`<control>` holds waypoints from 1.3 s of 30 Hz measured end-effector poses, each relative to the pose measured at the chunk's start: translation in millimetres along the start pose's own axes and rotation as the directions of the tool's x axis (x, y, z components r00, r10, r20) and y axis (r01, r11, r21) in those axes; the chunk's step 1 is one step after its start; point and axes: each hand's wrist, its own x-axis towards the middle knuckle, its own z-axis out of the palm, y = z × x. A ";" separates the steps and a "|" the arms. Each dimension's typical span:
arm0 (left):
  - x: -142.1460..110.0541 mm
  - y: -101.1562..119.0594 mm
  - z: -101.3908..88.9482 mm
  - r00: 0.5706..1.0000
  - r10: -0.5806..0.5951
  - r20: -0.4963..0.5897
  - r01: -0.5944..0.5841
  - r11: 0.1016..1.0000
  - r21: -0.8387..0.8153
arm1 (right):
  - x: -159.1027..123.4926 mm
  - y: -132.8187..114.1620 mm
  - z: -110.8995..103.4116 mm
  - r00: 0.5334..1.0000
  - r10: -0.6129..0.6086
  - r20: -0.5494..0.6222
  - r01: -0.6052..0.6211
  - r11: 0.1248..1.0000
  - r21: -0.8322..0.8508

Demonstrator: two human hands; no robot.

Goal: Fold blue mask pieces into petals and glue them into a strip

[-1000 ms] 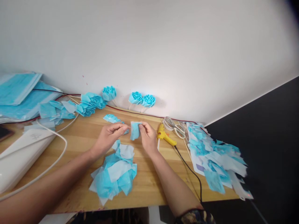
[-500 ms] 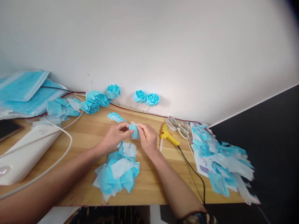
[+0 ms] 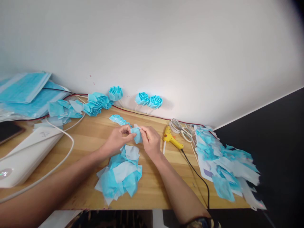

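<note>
Midway, by the look: left hand [image 3: 116,141] and right hand [image 3: 150,141] pinching one blue fabric piece [image 3: 137,134] above the wooden table [image 3: 156,186]. Finished fabric flowers [image 3: 149,100] against the wall; uncut pile of blue squares [image 3: 120,175] waiting below.

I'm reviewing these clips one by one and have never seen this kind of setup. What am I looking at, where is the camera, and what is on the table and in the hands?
There is no machine here: a person works bare-handed, and the one camera sits on their head, looking forward and down. The left hand and right hand together pinch a small blue piece above a pile of blue and white pieces on the wooden table. Blue flowers lean on the wall. A yellow glue gun, scissors and more scraps lie to the right, a white device to the left.
</note>
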 end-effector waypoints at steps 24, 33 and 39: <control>2.2 7.0 -2.5 0.984 -0.061 -0.167 0.022 0.974 -0.224 | 6.1 3.9 -0.1 0.816 0.550 0.178 -0.548 0.636 0.543; -2.3 3.0 -0.4 0.988 -0.058 0.146 0.105 0.936 -0.336 | 8.3 3.6 -0.3 0.642 0.527 0.557 -0.673 0.041 0.738; -3.7 10.9 -0.7 0.992 -0.052 0.112 0.084 0.947 -0.310 | 7.8 4.3 2.6 0.640 0.544 0.543 -0.677 0.063 0.734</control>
